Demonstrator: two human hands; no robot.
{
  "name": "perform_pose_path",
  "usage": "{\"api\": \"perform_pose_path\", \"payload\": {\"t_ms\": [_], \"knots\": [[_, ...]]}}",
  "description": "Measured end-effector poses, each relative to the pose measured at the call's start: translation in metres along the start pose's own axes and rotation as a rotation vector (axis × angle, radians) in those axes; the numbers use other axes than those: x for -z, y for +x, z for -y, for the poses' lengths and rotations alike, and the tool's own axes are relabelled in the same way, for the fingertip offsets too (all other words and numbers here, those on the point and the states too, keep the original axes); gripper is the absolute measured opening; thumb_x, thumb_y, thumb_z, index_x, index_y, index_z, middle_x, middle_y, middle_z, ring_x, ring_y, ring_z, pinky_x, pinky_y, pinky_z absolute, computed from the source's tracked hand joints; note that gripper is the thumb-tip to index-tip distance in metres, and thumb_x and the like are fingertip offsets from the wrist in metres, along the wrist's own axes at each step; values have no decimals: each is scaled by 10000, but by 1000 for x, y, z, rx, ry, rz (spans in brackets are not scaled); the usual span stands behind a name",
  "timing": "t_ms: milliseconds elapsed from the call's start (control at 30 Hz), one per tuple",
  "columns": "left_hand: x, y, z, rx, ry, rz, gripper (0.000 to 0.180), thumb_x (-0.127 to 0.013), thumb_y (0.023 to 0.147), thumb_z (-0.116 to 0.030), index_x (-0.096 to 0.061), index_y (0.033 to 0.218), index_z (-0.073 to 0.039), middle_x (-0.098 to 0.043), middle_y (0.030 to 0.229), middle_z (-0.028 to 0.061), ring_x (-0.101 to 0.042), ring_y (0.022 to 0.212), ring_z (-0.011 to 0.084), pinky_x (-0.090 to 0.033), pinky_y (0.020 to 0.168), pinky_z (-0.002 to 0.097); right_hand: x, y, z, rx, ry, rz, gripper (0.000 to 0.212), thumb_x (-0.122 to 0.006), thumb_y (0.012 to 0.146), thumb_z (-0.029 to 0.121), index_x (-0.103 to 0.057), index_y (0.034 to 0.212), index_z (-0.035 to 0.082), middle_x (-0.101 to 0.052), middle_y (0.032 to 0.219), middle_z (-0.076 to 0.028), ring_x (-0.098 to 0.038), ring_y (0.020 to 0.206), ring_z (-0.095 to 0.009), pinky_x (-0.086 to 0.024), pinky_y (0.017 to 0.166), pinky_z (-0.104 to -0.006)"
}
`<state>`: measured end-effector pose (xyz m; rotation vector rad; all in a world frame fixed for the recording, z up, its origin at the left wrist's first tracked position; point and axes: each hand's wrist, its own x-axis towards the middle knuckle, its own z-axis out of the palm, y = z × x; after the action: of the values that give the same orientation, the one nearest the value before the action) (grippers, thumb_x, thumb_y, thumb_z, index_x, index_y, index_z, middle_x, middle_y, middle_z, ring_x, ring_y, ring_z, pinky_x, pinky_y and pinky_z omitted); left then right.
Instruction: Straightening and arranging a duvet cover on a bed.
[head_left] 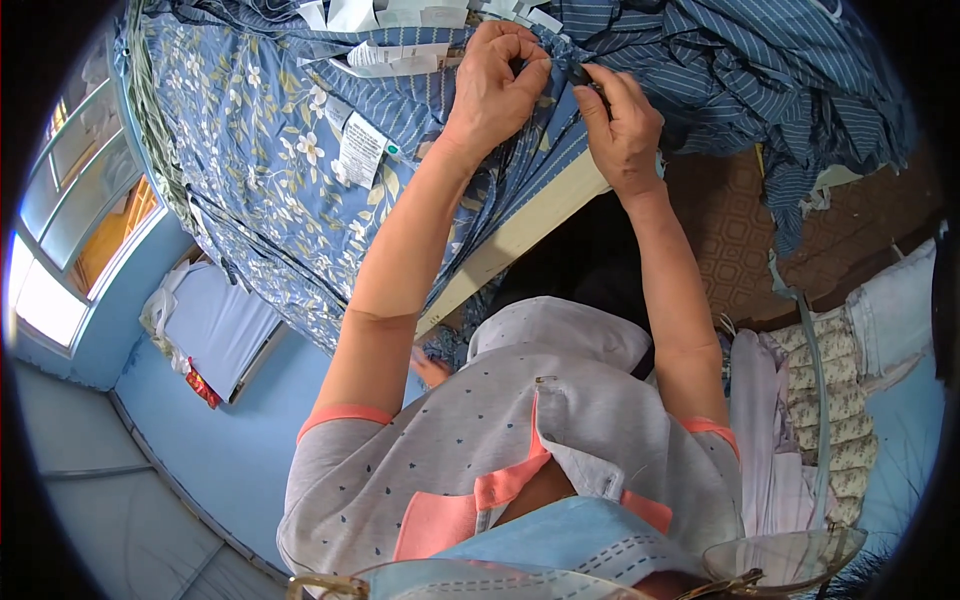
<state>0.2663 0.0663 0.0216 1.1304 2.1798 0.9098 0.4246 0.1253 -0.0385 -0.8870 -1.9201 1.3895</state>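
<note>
Both my arms reach forward over blue cloth heaped on a table. My left hand [500, 85] is closed, thumb and finger pinched on the edge of the striped blue fabric [420, 95]. Just to its right, my right hand [625, 130] grips a small dark tool [578, 75]; its kind is too small to make out. White printed labels [400, 60] lie in a row left of my left hand. Another white care label [361, 150] shows on the floral blue fabric [270, 130], nearer to me.
The table's pale wooden edge [530, 235] runs in front of me. More striped cloth [740, 80] drapes off the right side above a brown patterned floor [725, 225]. Folded fabrics [820, 400] hang at the right. A window [90, 190] and a pale blue padded board [220, 325] are at left.
</note>
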Motion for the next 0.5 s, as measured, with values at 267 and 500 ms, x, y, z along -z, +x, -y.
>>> {"api": "perform_pose_path", "payload": {"t_ms": [267, 500], "knots": [[-2, 0, 2, 18, -35, -15, 104, -698, 796, -96, -677, 790, 6, -620, 998, 119, -610, 946, 265, -491, 820, 332, -3, 6, 2, 75, -17, -58, 201, -698, 916, 108, -679, 1090, 11, -655, 875, -89, -649, 704, -200, -514, 627, -287], [0, 0, 5, 25, -21, -1, 111, -696, 796, -106, -677, 800, 3, -618, 1001, 120, -606, 934, 263, -490, 801, 324, -8, 7, -1, 128, -74, -86, 179, -713, 897, 98, -695, 1054, 15, -665, 855, -92, -657, 703, -204, -518, 620, -291]]}}
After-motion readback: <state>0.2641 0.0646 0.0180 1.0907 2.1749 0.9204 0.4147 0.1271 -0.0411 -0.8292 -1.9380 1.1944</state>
